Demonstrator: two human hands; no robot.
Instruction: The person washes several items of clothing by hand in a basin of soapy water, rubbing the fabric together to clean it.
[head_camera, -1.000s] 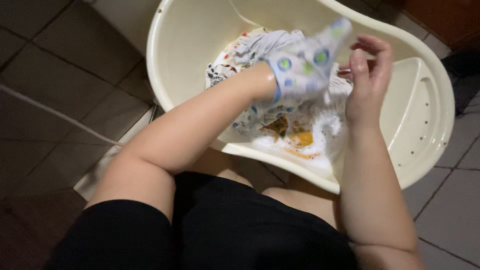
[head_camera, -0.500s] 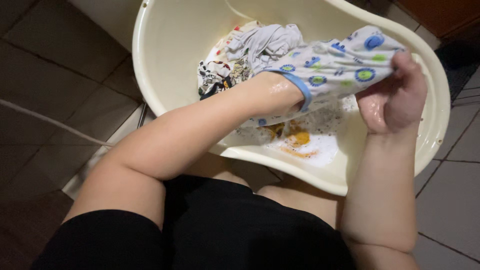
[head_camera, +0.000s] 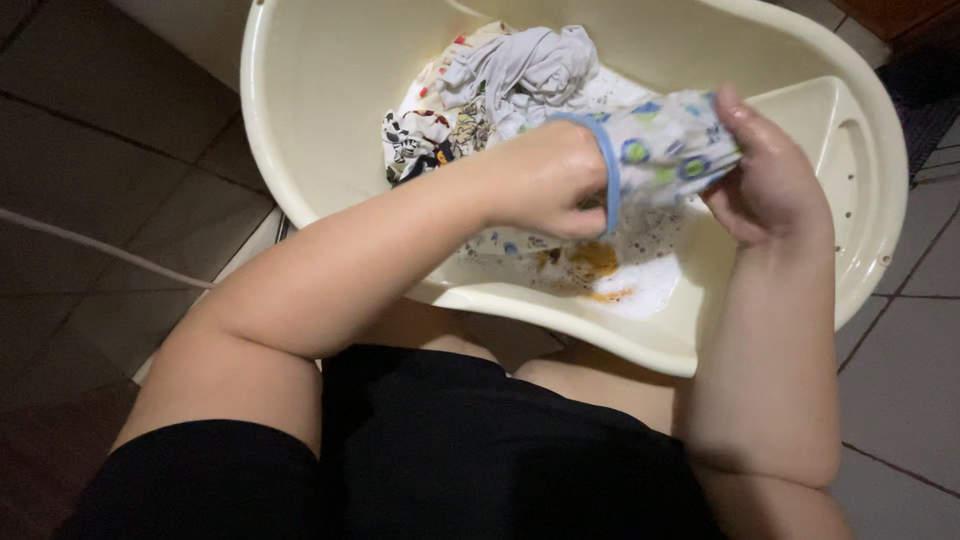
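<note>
A cream plastic wash tub (head_camera: 300, 150) sits on the floor in front of my knees. Over its middle, both hands grip a small white garment (head_camera: 665, 145) with blue and green round prints and a blue trimmed edge. My left hand (head_camera: 545, 180) clutches its blue-trimmed end. Bunching the other end is my right hand (head_camera: 770, 175), close beside the left. Under the hands lies soapy water with foam (head_camera: 645, 290) and an orange-brown patch (head_camera: 592, 262). A heap of wet clothes (head_camera: 500, 85), grey and patterned, lies at the tub's far side.
The tub has a raised shelf with drain holes (head_camera: 850, 180) on its right side. Grey floor tiles (head_camera: 900, 380) surround it. A pale hose or cord (head_camera: 100, 245) runs across the dark floor at left. My black shorts (head_camera: 450, 450) fill the bottom.
The garment was stretched out wide between my hands; now my right hand has come in toward the left and the cloth is bunched short. The left hand has emerged from inside it.
</note>
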